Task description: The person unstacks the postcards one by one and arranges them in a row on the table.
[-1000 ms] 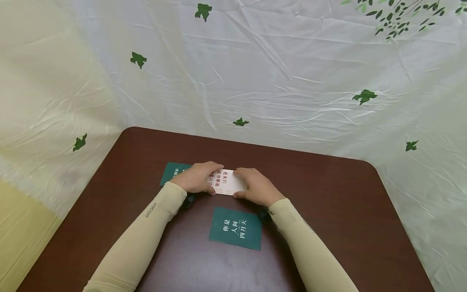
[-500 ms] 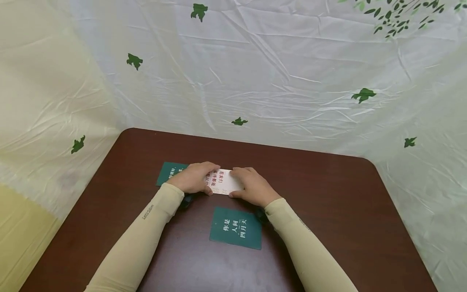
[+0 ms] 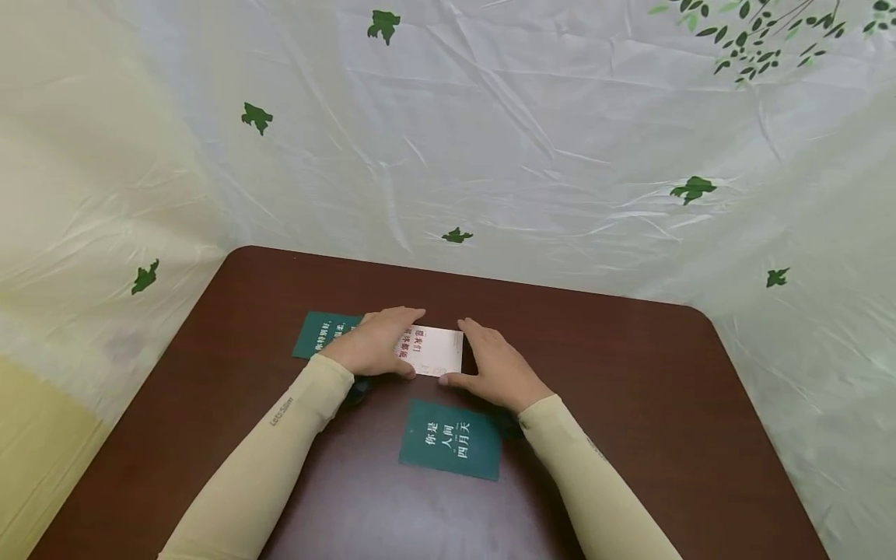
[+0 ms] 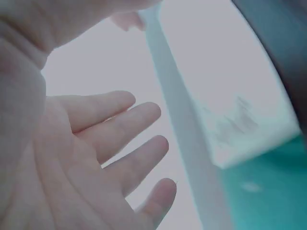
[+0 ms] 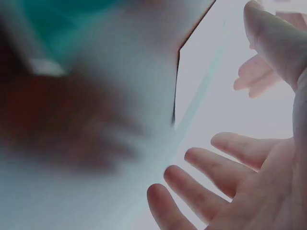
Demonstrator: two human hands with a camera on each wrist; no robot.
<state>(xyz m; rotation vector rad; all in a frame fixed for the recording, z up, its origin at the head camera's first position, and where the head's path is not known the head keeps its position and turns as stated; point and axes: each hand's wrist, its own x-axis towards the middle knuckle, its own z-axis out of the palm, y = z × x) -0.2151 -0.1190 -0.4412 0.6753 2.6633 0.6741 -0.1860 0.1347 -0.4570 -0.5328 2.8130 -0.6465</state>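
The left hand (image 3: 371, 342) and right hand (image 3: 500, 369) are both open, fingers loose and spread; I can't tell if either touches the white card (image 3: 441, 354) with red words between them, in the middle of the frame. It's likely best to push its edges softly, so it doesn't bend. The left hand partly hides one green card (image 3: 324, 333); another green card (image 3: 450, 459) lies lower down on the brown table (image 3: 595, 342).
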